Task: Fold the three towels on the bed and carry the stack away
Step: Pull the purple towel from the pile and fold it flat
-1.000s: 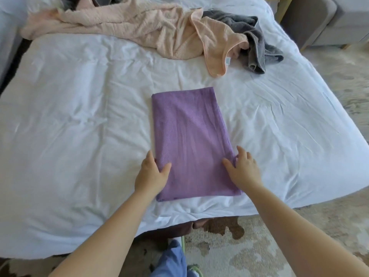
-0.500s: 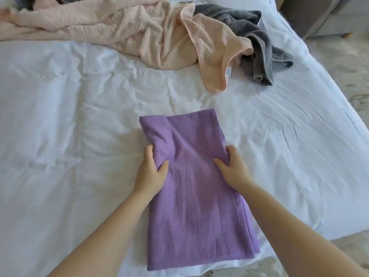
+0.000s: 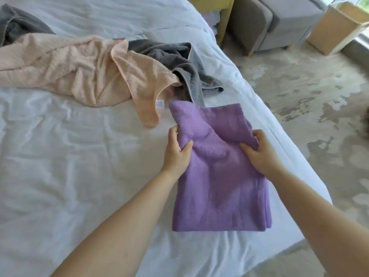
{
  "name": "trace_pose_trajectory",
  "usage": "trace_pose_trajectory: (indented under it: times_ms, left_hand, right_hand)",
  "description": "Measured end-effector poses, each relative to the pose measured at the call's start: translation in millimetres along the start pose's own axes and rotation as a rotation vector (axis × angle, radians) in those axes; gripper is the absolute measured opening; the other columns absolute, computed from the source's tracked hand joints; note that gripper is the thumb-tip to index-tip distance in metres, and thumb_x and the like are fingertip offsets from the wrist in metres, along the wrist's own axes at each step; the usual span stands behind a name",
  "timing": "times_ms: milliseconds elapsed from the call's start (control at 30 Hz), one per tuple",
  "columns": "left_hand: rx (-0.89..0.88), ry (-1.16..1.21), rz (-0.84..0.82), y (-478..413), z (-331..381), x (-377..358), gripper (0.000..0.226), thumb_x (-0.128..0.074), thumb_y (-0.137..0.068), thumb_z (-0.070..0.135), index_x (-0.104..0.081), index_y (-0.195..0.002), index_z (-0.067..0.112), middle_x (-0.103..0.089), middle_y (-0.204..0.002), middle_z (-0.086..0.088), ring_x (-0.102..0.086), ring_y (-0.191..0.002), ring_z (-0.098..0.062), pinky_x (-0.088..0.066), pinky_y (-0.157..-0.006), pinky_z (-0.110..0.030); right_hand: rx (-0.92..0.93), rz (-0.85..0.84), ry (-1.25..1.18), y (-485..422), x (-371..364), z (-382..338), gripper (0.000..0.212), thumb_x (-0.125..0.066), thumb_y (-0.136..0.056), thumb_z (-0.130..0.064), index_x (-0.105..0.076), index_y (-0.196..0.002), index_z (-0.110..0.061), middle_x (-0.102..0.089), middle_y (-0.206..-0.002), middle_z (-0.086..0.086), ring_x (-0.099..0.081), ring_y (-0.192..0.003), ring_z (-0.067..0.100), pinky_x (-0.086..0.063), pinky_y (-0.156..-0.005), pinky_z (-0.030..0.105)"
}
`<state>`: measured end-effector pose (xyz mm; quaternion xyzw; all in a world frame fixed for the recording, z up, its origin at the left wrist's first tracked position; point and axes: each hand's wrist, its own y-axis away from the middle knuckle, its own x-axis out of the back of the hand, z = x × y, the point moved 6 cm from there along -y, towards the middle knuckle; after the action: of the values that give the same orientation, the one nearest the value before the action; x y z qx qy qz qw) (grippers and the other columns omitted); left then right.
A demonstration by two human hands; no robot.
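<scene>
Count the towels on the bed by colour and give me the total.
Purple towel: 1
Peach towel: 1
Grey towel: 1
Total: 3
The grey cloth at the far left edge may be part of the same grey towel, running under the peach one. I cannot tell, so it is not counted separately.

Purple towel (image 3: 215,176): matt ribbed cloth. Peach towel (image 3: 79,70): crinkled cloth. Grey towel (image 3: 179,62): matt terry. Bed sheet (image 3: 60,156): smooth, creased white cloth.
</scene>
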<state>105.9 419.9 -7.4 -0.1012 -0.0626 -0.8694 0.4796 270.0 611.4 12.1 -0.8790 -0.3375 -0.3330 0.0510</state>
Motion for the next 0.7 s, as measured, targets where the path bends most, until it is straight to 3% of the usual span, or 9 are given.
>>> trace_pose_trajectory:
  times_ms: [100,200,300,400,500,567,700]
  left_hand:
    - [0.128,0.037,0.08,-25.4,-16.1,-46.4,0.039,-0.057,-0.09,0.01,-0.04,-0.125,0.01,-0.055,-0.111,0.001,-0.054,-0.098,-0.015,-0.038,-0.08,-0.016]
    - [0.354,0.039,0.157,-28.1,-52.4,-71.1,0.041,-0.055,-0.093,0.023,-0.036,-0.127,0.013,-0.054,-0.112,0.001,-0.055,-0.102,-0.022,-0.038,-0.083,-0.024]
    - [0.401,-0.029,0.225,-10.9,-70.2,-70.2,0.043,-0.059,-0.091,0.032,-0.04,-0.125,0.012,-0.058,-0.113,0.002,-0.059,-0.104,-0.02,-0.04,-0.082,-0.024]
    - [0.405,-0.139,0.187,23.9,-69.9,-64.2,0.052,-0.063,-0.086,0.044,-0.042,-0.125,0.017,-0.06,-0.105,0.011,-0.061,-0.099,-0.014,-0.043,-0.079,-0.021]
    - [0.46,-0.342,0.071,67.6,-70.9,-64.7,0.065,-0.062,-0.082,0.055,-0.038,-0.131,0.019,-0.062,-0.112,0.008,-0.061,-0.101,-0.017,-0.048,-0.085,-0.032]
    - [0.478,-0.422,0.045,89.0,-69.4,-66.3,0.062,-0.059,-0.086,0.05,-0.037,-0.134,0.017,-0.06,-0.122,-0.001,-0.06,-0.107,-0.025,-0.048,-0.089,-0.036]
    - [0.498,-0.335,0.151,118.5,-49.6,-82.2,0.059,-0.057,-0.092,0.036,-0.031,-0.139,0.012,-0.055,-0.129,-0.008,-0.057,-0.111,-0.03,-0.04,-0.081,-0.027]
  right_hand:
    - [-0.008,-0.005,0.04,-63.0,19.0,26.9,0.032,-0.067,-0.086,-0.023,-0.05,-0.113,-0.016,-0.059,-0.097,0.0,-0.054,-0.089,0.018,-0.035,-0.073,0.023]
    - [-0.132,-0.078,0.031,-93.1,14.0,67.2,0.049,-0.065,-0.087,-0.034,-0.045,-0.127,-0.014,-0.053,-0.108,0.002,-0.052,-0.092,0.018,-0.04,-0.079,0.027]
    - [-0.199,-0.098,-0.046,-77.5,11.3,100.1,0.046,-0.063,-0.087,-0.042,-0.048,-0.123,-0.017,-0.054,-0.107,0.0,-0.053,-0.086,0.013,-0.038,-0.072,0.023]
    - [-0.219,-0.111,-0.167,-40.5,14.8,117.8,0.04,-0.064,-0.084,-0.046,-0.045,-0.115,-0.028,-0.058,-0.105,-0.008,-0.057,-0.088,0.004,-0.04,-0.07,0.018]
    - [-0.168,-0.191,-0.049,-3.0,17.8,125.9,0.059,-0.066,-0.08,-0.049,-0.039,-0.127,-0.027,-0.052,-0.107,-0.015,-0.053,-0.096,0.008,-0.038,-0.079,0.024]
    - [-0.072,-0.237,0.066,9.9,17.9,124.7,0.064,-0.067,-0.082,-0.041,-0.033,-0.133,-0.022,-0.05,-0.114,-0.008,-0.053,-0.097,0.016,-0.035,-0.077,0.026]
    - [-0.057,-0.281,0.065,8.6,26.5,122.2,0.056,-0.057,-0.09,-0.015,-0.029,-0.138,-0.016,-0.047,-0.138,0.005,-0.05,-0.12,0.029,-0.032,-0.081,0.027]
